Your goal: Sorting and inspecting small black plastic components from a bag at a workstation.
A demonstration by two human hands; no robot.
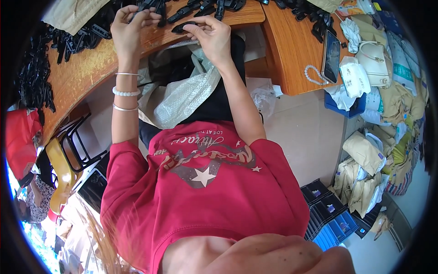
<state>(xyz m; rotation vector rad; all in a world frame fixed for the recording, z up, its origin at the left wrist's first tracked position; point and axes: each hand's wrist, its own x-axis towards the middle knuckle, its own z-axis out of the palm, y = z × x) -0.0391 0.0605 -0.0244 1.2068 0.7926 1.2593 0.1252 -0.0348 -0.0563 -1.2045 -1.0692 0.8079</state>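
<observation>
At the table's front edge, my right hand [214, 39] pinches a small black oval plastic piece [181, 28] between thumb and fingers. To its left, my left hand [127, 28] has its fingers bent closed around a dark plastic piece [147, 5], partly cut off by the upper rim of the picture. The two hands are apart. Several similar black plastic pieces [182, 12] lie just beyond them on the wooden table [98, 61]. Their exact kind is too small to tell.
Heaps of black pieces [34, 68] cover the table's left end. A white woven sack [182, 93] lies over my lap. On the right stand a phone [331, 55], a beaded strap [315, 81], a white handbag [373, 61] and a blue bin [349, 107]. Paper packages [360, 153] are piled beyond.
</observation>
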